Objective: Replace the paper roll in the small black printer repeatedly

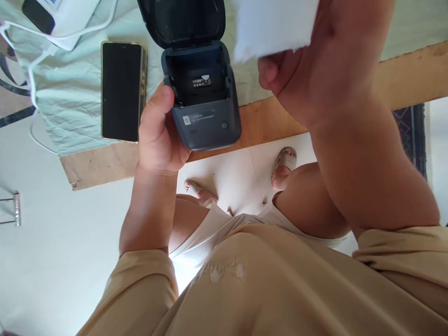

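Watching from afar, I see the pale green wrinkled cloth (70, 102) spread beneath the dark grey boxy plastic printer (205, 93), lid open, my left hand (159, 135) clasping its left side, black rectangular phone (121, 91) left of it, my right hand (315, 60) pinching white paper (273, 25) just right.

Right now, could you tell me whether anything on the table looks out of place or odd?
The small dark printer overhangs the wooden table edge, steadied by the left hand. Its lid is flipped open and the compartment looks empty. The right hand holds white paper above it. The phone lies flat; nothing looks spilled or damaged.
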A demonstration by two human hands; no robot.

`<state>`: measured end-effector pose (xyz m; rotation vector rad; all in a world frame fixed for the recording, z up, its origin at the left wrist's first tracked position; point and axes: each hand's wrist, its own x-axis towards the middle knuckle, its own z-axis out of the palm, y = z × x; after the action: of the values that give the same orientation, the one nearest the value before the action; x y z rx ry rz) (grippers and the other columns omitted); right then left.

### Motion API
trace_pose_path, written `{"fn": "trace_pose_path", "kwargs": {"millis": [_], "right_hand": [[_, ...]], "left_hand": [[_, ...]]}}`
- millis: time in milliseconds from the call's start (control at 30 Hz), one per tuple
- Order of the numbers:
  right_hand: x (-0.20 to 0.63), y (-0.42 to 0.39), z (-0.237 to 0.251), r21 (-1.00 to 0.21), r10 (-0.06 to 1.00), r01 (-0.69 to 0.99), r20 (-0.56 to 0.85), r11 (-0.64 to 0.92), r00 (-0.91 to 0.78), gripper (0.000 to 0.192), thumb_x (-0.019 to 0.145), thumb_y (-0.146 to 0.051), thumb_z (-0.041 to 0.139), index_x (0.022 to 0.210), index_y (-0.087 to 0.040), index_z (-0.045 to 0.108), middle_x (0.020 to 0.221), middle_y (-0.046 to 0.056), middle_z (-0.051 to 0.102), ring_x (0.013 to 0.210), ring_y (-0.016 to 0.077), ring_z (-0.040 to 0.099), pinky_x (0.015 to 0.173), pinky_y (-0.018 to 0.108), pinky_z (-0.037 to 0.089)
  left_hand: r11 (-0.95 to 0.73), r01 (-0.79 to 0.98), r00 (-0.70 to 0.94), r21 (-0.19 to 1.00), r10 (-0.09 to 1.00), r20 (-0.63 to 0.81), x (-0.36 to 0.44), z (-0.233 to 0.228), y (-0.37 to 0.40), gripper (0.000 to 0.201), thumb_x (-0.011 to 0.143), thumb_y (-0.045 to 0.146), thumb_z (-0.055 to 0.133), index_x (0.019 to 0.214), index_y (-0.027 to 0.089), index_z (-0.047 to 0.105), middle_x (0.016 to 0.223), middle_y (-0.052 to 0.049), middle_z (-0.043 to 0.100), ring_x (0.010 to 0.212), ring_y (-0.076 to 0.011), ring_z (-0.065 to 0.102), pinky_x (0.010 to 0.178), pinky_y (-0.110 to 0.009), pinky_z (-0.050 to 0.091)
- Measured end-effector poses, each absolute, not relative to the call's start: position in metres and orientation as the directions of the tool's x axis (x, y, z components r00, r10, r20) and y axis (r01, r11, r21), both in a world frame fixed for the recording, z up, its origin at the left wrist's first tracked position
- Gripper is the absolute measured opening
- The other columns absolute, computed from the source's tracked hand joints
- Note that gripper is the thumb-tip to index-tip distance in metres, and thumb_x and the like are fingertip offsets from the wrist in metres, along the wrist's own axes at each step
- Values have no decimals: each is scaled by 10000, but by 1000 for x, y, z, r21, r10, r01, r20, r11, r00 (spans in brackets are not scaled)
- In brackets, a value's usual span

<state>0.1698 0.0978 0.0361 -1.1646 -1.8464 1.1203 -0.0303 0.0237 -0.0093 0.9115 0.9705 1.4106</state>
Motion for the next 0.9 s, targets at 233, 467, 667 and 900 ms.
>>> {"fn": "trace_pose_path", "kwargs": {"millis": [233,467,667,900], "right_hand": [[174,90,14,-885,907,256,317,388,-277,228,783,-287,593,967,-233,470,900,22,551,748,127,525,571,260,463],[185,82,8,-589,871,641,331,492,-364,496,695,-109,593,1156,-271,509,866,-10,685,753,192,624,691,335,472],[212,88,21,-459,695,574,654,678,-299,371,824,-211,582,1192,-168,577,1147,107,684,1070,243,666,895,405,540],[225,120,16,-477,966,849,221,225,-131,555,751,-101,657,1294,-43,560,1328,221,515,1262,280,555,1156,478,441]], "left_hand": [[15,-467,-11,884,1000,-24,-28,-2,20,284,919,486,642,942,227,756,1159,-54,775,1515,-358,430,1238,-502,437],[30,-450,-39,892,998,-54,-26,3,18,230,922,445,656,884,246,765,1157,-37,784,1520,-345,440,1267,-481,405],[63,-472,-34,880,995,-89,-24,6,18,246,915,435,644,1033,265,777,1134,-32,791,1393,-343,595,1213,-481,486],[77,-582,-2,810,995,-96,-21,12,16,258,1020,275,507,1049,179,745,1061,-40,794,1339,-272,652,1232,-463,475]]}}
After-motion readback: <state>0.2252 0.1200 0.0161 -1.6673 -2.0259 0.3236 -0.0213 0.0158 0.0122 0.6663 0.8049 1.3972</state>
